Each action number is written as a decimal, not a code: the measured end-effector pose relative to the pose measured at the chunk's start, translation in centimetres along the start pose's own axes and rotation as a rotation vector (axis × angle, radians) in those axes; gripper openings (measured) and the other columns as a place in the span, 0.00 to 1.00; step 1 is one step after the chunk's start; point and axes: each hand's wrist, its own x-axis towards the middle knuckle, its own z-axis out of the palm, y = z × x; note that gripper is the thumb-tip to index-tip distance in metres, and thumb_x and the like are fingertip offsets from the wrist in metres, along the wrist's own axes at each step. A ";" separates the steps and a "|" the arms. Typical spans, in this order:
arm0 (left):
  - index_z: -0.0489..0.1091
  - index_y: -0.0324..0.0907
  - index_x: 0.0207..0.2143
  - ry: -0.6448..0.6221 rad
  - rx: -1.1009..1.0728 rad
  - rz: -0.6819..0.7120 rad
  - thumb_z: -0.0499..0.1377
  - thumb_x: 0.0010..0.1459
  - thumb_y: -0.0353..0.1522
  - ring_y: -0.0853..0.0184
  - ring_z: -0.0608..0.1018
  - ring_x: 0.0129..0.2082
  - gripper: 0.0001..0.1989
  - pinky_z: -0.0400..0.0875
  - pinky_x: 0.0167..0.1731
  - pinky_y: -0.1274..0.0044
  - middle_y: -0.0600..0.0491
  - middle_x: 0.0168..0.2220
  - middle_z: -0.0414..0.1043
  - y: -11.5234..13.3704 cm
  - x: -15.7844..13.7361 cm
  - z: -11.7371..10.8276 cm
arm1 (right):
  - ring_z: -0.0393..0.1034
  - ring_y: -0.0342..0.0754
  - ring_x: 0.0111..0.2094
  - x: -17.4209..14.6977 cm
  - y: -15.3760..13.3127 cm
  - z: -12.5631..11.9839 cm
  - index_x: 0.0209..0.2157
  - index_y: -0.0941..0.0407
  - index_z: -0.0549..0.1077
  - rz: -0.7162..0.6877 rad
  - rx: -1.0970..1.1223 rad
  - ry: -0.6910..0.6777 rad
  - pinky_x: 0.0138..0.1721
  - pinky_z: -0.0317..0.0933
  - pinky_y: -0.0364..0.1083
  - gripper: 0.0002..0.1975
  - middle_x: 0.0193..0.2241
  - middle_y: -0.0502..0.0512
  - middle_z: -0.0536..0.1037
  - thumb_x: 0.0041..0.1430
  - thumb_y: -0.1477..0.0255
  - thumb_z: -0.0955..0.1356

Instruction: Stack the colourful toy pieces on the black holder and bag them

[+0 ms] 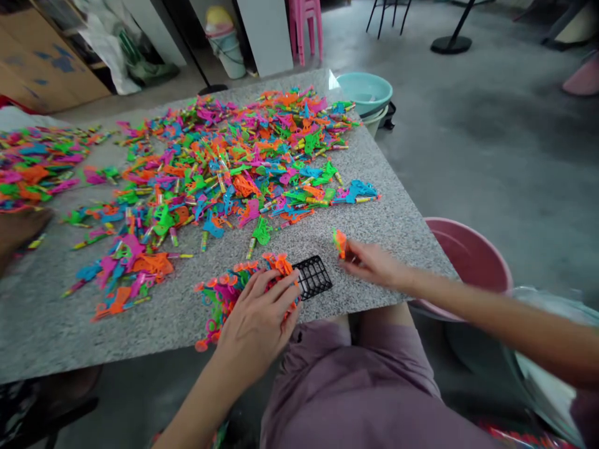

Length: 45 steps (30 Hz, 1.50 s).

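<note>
My left hand [255, 312] lies over a row of small colourful plastic toy guns [218, 299] with orange suction-cup tips, its fingers curled round the right end of the row. The toys stand packed in a black plastic grid rack [316, 277], whose bare cells show to the right of my fingers. Beside the rack, my right hand [372, 265] pinches a small orange and green plastic piece [340, 243], apparently another toy gun, slightly blurred. The lower part of the rack under my left hand is hidden.
A big heap of toy guns with candy-like tubes [243, 149] spreads over the speckled stone table [397, 218]. A smaller pile [126, 268] lies to the left. Another person's hand [21, 234] is at the left edge. Pink [468, 255] and turquoise basins [365, 90] stand right of the table.
</note>
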 end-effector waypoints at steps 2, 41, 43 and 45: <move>0.71 0.44 0.46 -0.012 -0.001 -0.004 0.55 0.63 0.29 0.56 0.67 0.55 0.11 0.64 0.57 0.59 0.53 0.56 0.71 0.0 0.0 0.0 | 0.69 0.42 0.26 -1.2 -1.8 4.5 0.41 0.57 0.71 0.086 0.231 0.046 0.28 0.62 0.40 0.07 0.28 0.50 0.76 0.59 0.73 0.67; 0.65 0.42 0.56 -0.001 0.038 0.023 0.53 0.60 0.25 0.58 0.67 0.51 0.22 0.67 0.51 0.66 0.53 0.54 0.72 -0.2 0.3 -0.1 | 0.62 0.42 0.23 1.4 1.3 -1.4 0.29 0.58 0.69 0.326 -0.042 0.130 0.26 0.53 0.41 0.06 0.21 0.47 0.68 0.57 0.70 0.67; 0.63 0.42 0.58 -0.013 0.043 0.015 0.53 0.60 0.25 0.58 0.67 0.52 0.23 0.67 0.52 0.65 0.53 0.55 0.72 -0.1 0.3 -0.1 | 0.60 0.42 0.23 1.9 0.2 1.0 0.27 0.57 0.68 0.264 0.018 0.131 0.26 0.52 0.41 0.07 0.21 0.47 0.68 0.55 0.69 0.68; 0.62 0.43 0.59 -0.027 0.061 0.017 0.52 0.60 0.25 0.57 0.67 0.53 0.24 0.66 0.53 0.63 0.52 0.56 0.71 -0.1 0.2 0.0 | 0.61 0.42 0.26 2.9 -0.7 3.0 0.28 0.57 0.69 0.131 0.053 0.171 0.28 0.53 0.41 0.03 0.27 0.50 0.70 0.52 0.74 0.68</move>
